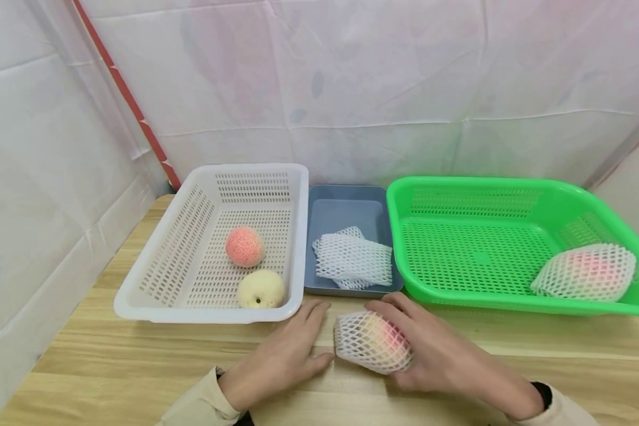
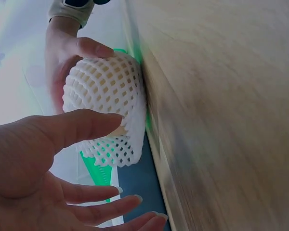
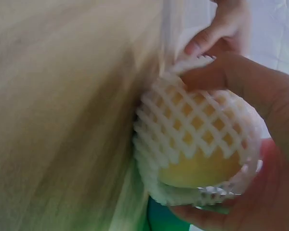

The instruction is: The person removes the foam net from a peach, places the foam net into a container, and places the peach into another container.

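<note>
A yellow and pink peach (image 1: 389,338) lies on the wooden table in a white foam net sleeve (image 1: 358,340). My right hand (image 1: 431,349) grips the sleeved peach from the right, thumb on the near side and fingers on the far side. To its left, my left hand (image 1: 284,352) rests low by the table with thumb and fingers spread. In the left wrist view its thumb (image 2: 86,126) overlaps the sleeve; whether it touches, I cannot tell. Bare yellow peach skin (image 3: 202,169) shows through the sleeve's opening in the right wrist view.
A white basket (image 1: 162,313) at left holds a pink fruit (image 1: 245,247) and a pale fruit (image 1: 261,289). Foam net sleeves (image 1: 354,260) lie in a grey-blue tray (image 1: 348,207) at centre back. The green basket (image 1: 474,299) at right holds another sleeved fruit (image 1: 588,273).
</note>
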`<state>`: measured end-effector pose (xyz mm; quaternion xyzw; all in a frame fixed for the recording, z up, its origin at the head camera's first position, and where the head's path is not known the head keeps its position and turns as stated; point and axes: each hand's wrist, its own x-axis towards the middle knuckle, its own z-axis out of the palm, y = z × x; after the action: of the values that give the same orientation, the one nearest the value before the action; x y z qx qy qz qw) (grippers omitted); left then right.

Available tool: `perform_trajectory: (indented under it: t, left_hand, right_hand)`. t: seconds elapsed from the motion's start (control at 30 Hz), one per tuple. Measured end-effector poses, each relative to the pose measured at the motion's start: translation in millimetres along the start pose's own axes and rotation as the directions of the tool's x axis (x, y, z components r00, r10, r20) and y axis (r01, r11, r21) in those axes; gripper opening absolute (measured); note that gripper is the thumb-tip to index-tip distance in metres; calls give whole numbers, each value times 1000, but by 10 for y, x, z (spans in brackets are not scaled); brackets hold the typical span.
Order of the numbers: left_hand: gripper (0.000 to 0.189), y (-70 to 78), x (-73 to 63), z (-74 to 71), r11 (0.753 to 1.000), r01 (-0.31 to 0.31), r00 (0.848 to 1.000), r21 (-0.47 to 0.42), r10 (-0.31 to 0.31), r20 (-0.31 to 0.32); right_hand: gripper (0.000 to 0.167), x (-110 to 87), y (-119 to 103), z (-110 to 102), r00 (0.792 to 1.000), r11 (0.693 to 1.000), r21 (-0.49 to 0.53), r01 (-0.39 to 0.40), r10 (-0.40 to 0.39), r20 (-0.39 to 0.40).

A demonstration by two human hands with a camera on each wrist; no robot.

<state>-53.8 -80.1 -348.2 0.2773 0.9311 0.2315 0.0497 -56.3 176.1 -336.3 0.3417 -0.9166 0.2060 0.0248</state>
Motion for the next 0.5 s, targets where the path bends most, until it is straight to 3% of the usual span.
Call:
perform_trajectory:
  t: [0.23, 0.5]
  left_hand:
    - [75, -29, -8, -17, 999, 30, 1000, -16, -30, 4]
    - [75, -27, -12, -16, 1000, 13, 1000, -12, -13, 1]
  right_hand:
    - [110, -97, -22, -134, 998, 997, 53, -52, 54, -29]
    - [108, -141, 11, -112, 996, 993, 74, -89, 91, -20]
